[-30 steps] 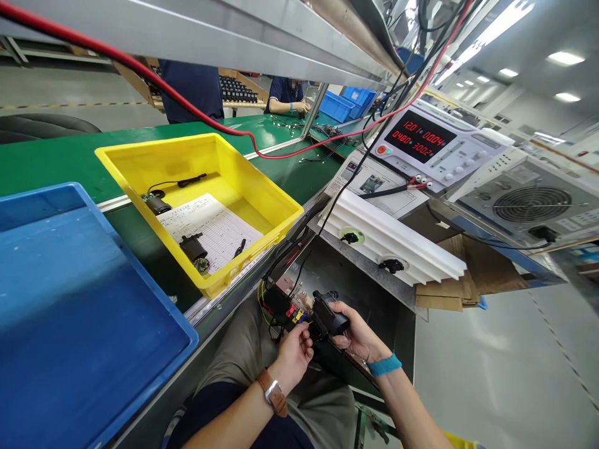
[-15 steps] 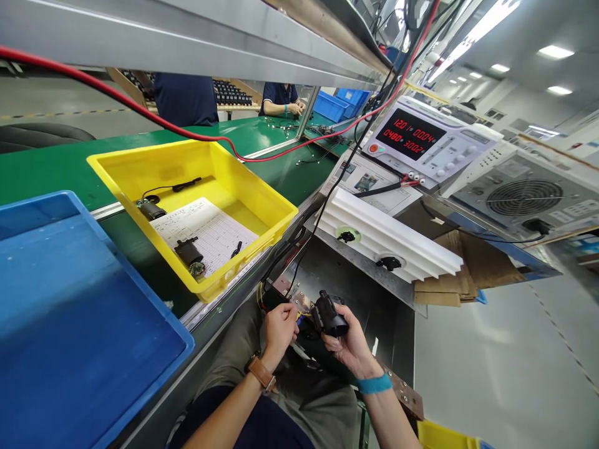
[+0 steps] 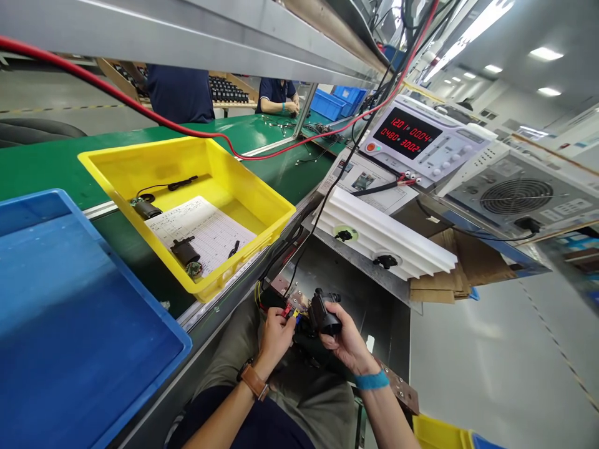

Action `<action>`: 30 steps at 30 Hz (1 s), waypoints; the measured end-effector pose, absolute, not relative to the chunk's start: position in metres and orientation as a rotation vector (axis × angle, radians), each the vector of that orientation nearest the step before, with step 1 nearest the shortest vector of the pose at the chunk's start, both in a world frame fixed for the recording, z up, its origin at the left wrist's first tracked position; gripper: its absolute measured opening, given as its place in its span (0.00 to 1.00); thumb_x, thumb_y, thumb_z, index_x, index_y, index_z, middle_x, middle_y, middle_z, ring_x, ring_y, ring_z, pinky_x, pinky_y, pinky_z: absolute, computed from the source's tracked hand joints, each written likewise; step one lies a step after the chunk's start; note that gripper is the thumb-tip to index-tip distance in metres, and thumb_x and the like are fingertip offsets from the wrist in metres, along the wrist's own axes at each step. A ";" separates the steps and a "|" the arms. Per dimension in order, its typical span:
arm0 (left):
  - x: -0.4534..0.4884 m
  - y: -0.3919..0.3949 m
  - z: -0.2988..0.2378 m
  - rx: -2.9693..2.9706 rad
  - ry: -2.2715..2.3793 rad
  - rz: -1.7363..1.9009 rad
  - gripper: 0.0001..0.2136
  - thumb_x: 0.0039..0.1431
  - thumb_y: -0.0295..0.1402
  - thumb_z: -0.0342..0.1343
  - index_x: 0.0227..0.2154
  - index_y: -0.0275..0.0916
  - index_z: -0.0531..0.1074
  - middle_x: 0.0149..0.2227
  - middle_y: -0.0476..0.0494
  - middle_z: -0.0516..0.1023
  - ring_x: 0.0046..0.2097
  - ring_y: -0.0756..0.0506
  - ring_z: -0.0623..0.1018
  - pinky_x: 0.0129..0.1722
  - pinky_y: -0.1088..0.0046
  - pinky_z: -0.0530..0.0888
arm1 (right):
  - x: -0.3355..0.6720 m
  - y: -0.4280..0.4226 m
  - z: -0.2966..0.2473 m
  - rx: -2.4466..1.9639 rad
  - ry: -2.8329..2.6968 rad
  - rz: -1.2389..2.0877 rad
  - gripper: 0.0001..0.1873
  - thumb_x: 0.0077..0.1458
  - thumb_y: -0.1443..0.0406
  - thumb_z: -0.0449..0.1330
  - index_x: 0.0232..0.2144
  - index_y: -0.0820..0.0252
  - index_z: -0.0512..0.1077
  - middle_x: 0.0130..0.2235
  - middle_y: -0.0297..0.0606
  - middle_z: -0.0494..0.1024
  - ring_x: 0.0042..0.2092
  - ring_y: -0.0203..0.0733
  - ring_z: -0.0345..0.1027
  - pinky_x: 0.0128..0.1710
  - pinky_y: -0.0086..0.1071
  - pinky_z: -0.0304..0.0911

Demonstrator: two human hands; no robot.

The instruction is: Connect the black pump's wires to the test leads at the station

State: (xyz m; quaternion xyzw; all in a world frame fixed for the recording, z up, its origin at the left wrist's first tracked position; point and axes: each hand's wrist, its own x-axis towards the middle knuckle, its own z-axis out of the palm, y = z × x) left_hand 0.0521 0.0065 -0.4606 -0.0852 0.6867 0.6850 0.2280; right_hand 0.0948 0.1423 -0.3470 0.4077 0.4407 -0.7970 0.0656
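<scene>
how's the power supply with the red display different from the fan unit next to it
The power supply has a lit red display; the fan unit has a large round grille instead. The power supply's red and black leads meet its front terminals; the fan unit has a black plug. Both are pale boxy cases.

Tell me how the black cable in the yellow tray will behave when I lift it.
The thin black cable will probably be floppy, since it lies in loose curves on the floor of the yellow plastic tray. It looks light, though the dark cylindrical part near one end, if attached, may weigh that end down and swing.
</scene>
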 end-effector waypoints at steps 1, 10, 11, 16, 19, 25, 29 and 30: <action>0.052 0.009 -0.463 -0.243 1.863 1.935 0.15 0.53 0.36 0.65 0.37 0.43 0.63 0.25 0.53 0.76 0.28 0.47 0.78 0.31 0.73 0.69 | 0.094 0.141 -0.345 1.238 1.337 -2.393 0.19 0.46 0.55 0.66 0.28 0.62 0.64 0.22 0.33 0.70 0.14 0.25 0.49 0.11 0.17 0.39; 0.052 0.006 -0.459 -0.229 1.693 2.050 0.19 0.49 0.39 0.67 0.36 0.42 0.63 0.21 0.55 0.74 0.26 0.47 0.78 0.26 0.76 0.67 | 0.084 0.132 -0.331 1.304 1.405 -2.261 0.15 0.64 0.58 0.54 0.29 0.63 0.64 0.22 0.33 0.66 0.14 0.26 0.49 0.10 0.17 0.38; 0.052 0.005 -0.458 -0.226 1.676 2.057 0.19 0.49 0.40 0.67 0.36 0.42 0.63 0.21 0.54 0.74 0.26 0.47 0.78 0.26 0.76 0.67 | 0.082 0.132 -0.332 1.301 1.421 -2.251 0.16 0.65 0.58 0.53 0.29 0.64 0.65 0.22 0.33 0.66 0.14 0.25 0.49 0.10 0.17 0.38; 0.051 0.001 -0.459 -0.193 1.615 2.056 0.21 0.48 0.43 0.67 0.37 0.41 0.63 0.23 0.51 0.77 0.28 0.46 0.79 0.25 0.77 0.66 | 0.078 0.131 -0.333 1.305 1.463 -2.224 0.16 0.65 0.58 0.54 0.29 0.64 0.65 0.23 0.34 0.66 0.14 0.25 0.49 0.10 0.17 0.40; 0.052 0.001 -0.462 -0.200 1.611 2.067 0.21 0.47 0.43 0.67 0.37 0.41 0.64 0.24 0.50 0.77 0.28 0.47 0.78 0.25 0.77 0.65 | 0.076 0.130 -0.329 1.315 1.470 -2.216 0.17 0.65 0.59 0.54 0.28 0.64 0.64 0.23 0.34 0.66 0.14 0.25 0.49 0.10 0.17 0.39; 0.052 0.002 -0.463 -0.204 1.633 2.070 0.19 0.47 0.41 0.66 0.36 0.41 0.64 0.23 0.49 0.77 0.27 0.46 0.78 0.24 0.77 0.65 | 0.075 0.131 -0.325 1.321 1.504 -2.175 0.16 0.65 0.59 0.54 0.28 0.63 0.63 0.22 0.34 0.67 0.14 0.25 0.49 0.10 0.16 0.38; 0.051 0.001 -0.463 -0.194 1.630 2.086 0.20 0.47 0.42 0.67 0.36 0.41 0.65 0.23 0.49 0.77 0.27 0.46 0.79 0.25 0.76 0.66 | 0.073 0.132 -0.329 1.288 1.508 -2.189 0.14 0.61 0.58 0.58 0.29 0.62 0.64 0.22 0.32 0.67 0.14 0.25 0.48 0.10 0.16 0.38; 0.052 0.001 -0.463 -0.189 1.633 2.084 0.20 0.47 0.43 0.67 0.36 0.41 0.65 0.23 0.49 0.77 0.27 0.46 0.79 0.25 0.76 0.66 | 0.073 0.132 -0.330 1.284 1.511 -2.190 0.14 0.60 0.58 0.59 0.29 0.62 0.64 0.22 0.32 0.66 0.14 0.25 0.49 0.10 0.16 0.38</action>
